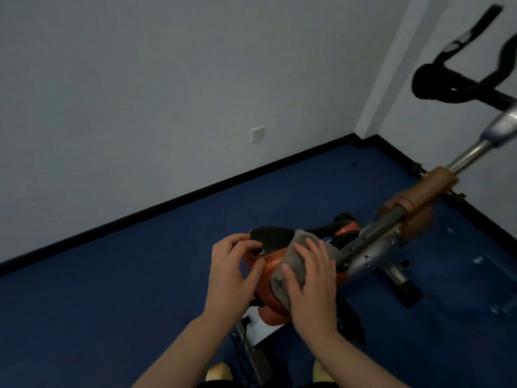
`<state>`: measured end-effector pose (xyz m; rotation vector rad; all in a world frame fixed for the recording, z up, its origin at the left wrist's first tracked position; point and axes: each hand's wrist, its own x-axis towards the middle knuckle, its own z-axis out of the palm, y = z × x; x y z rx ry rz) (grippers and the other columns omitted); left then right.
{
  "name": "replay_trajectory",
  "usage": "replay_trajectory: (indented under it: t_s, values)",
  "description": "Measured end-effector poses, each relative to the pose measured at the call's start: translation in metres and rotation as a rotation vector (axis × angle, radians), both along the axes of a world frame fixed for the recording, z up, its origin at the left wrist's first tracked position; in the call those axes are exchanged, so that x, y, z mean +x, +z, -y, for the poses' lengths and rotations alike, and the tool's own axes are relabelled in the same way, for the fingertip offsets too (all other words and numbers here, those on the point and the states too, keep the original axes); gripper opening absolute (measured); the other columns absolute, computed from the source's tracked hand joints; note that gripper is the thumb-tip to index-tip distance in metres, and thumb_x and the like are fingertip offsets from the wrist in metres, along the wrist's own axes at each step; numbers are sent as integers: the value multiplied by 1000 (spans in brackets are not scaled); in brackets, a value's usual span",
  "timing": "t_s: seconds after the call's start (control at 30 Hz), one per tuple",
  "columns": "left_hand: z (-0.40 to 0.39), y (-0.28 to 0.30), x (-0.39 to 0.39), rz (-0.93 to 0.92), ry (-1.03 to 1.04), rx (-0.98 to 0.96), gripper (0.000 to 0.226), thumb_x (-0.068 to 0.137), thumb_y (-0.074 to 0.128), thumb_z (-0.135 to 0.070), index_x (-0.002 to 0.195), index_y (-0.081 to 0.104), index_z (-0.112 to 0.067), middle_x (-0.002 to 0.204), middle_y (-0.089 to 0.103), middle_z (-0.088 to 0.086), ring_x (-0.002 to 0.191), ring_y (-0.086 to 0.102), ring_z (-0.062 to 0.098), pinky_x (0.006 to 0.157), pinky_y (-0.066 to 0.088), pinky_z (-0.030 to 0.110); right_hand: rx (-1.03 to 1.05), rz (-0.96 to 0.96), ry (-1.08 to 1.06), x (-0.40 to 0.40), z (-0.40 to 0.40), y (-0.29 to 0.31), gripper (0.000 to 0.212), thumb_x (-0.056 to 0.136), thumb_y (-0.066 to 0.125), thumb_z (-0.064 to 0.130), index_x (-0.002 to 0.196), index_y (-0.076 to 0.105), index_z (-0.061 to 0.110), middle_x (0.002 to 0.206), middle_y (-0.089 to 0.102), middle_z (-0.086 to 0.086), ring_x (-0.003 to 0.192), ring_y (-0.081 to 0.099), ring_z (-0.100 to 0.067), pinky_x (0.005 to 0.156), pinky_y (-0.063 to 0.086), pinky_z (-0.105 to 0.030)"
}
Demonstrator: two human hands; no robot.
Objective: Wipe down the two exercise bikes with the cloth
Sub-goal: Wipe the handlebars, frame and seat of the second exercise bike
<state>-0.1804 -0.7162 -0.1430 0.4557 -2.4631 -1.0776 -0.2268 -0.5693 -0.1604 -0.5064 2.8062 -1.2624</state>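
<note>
Stretching from lower centre to upper right, the exercise bike [391, 236] shows silver tubing; its smooth orange-and-black saddle [275, 239] is gripped by the left hand [232, 271], the right hand [313, 278] pressing flat a fuzzy grey cloth [282, 281].

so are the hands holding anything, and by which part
The left hand grips the bike saddle at its rear edge. The right hand presses the grey cloth flat on the saddle.
</note>
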Motion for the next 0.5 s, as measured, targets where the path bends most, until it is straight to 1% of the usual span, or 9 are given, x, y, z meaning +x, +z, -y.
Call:
replay_trajectory:
  t_s: [0.03, 0.1, 0.13, 0.2, 0.27, 0.33, 0.37, 0.43, 0.5]
  values:
    - [4, -2, -3, 13, -61, 6, 41, 84, 70, -38, 122, 58, -29, 132, 44, -16, 127, 32, 2, 108, 25, 15, 1, 35, -66, 6, 4, 2, 65, 91, 21, 65, 146, 33, 32, 158, 14, 18, 147, -3, 1, 122, 7, -40]
    - [9, -9, -9, 85, -208, -7, 72, 83, 53, -64, 144, 38, -28, 151, 28, -11, 140, 19, 5, 116, 16, 26, 62, 82, -95, 28, 12, 5, 69, 89, 10, 66, 151, 11, 36, 159, -9, 19, 145, -18, 2, 122, 2, -36]
    - [12, -14, -11, 136, -259, 12, 84, 80, 45, -71, 149, 27, -28, 156, 20, -9, 143, 14, 7, 118, 14, 31, 136, 94, -78, 39, 15, 5, 71, 87, 3, 68, 151, -2, 36, 157, -21, 19, 143, -25, 1, 121, -4, -34]
    - [15, -22, -14, 205, -301, 121, 96, 75, 40, -76, 153, 11, -27, 159, 12, -7, 144, 10, 8, 120, 13, 37, 306, 76, -41, 45, 17, 4, 75, 82, -11, 73, 147, -21, 36, 153, -35, 17, 140, -34, -3, 118, -12, -32]
    - [18, -28, -15, 227, -324, 268, 101, 75, 47, -75, 153, 6, -26, 158, 16, -5, 144, 16, 14, 119, 18, 41, 352, 70, -56, 35, 18, 6, 74, 80, -16, 73, 145, -25, 38, 153, -36, 15, 140, -34, -5, 118, -14, -32]
    - [21, -32, -19, 243, -338, 435, 108, 72, 62, -73, 152, 5, -28, 154, 25, 0, 140, 29, 19, 116, 27, 46, 319, 101, -158, 24, 20, 9, 72, 82, -10, 69, 147, -21, 39, 153, -33, 14, 141, -32, -6, 121, -9, -36]
    - [22, -32, -20, 260, -346, 529, 114, 69, 69, -70, 151, 1, -31, 151, 28, -1, 138, 34, 17, 114, 32, 45, 310, 123, -220, 25, 23, 12, 72, 83, -9, 66, 149, -18, 38, 152, -32, 14, 142, -30, -9, 122, -6, -39]
    - [22, -29, -19, 281, -383, 704, 117, 71, 77, -58, 148, -8, -36, 142, 37, -6, 125, 47, 5, 106, 41, 34, 333, 175, -262, 41, 34, 16, 67, 90, 0, 62, 151, -15, 37, 152, -36, 12, 143, -30, -14, 122, -1, -43]
    - [21, -26, -15, 314, -420, 795, 108, 79, 72, -43, 148, -10, -32, 130, 47, -13, 108, 57, -4, 90, 48, 20, 420, 220, -204, 56, 41, 18, 62, 100, 15, 53, 151, -18, 37, 152, -39, 9, 141, -34, -19, 122, -2, -45]
